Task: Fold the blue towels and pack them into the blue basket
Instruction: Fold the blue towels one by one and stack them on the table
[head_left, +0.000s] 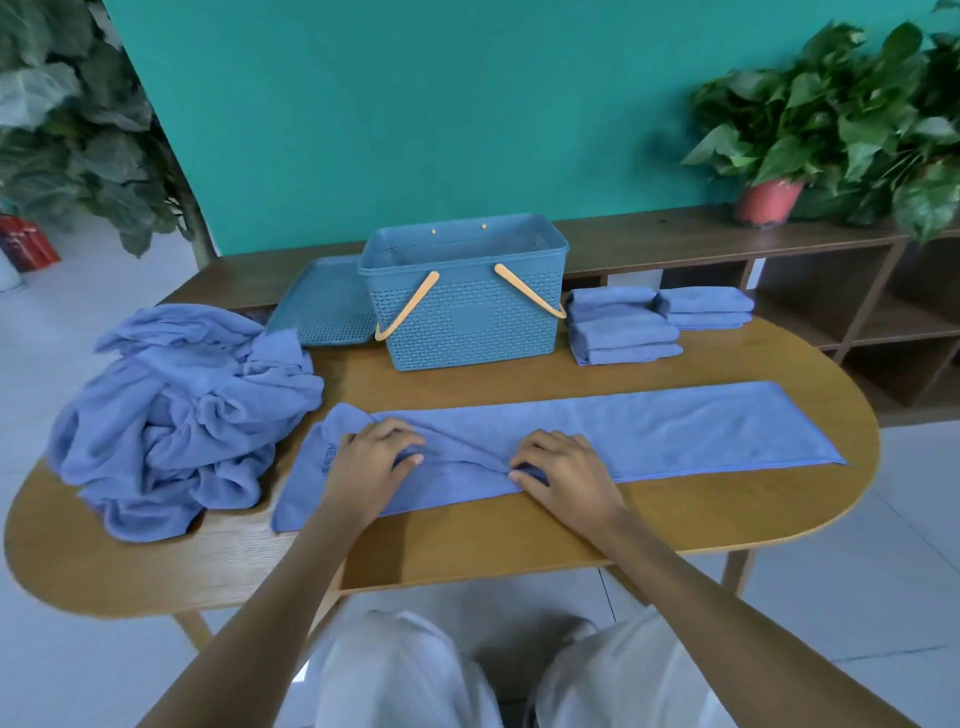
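Left hand (371, 457) and right hand (558, 470) both pinch the long blue microfibre towel (649, 431) flat on the oval wooden table (519, 535). Soft, limp, light cloth; best held at corners or hemmed edge before folding.

Soft, even indoor light falls with a cool teal cast and no glare. Faint shadows lie under the oval wooden surface (519, 545). Wide-angle distortion bends the edges; the dark leafy plant (78, 130) far left blurs.

You can't see the basket's (462, 312) floor behind its near wall, and the lid (322, 306) is partly hidden behind it. Your left hand (371, 460) covers part of the towel's (649, 431) lettering. The right plant (852, 114) runs off the edge.
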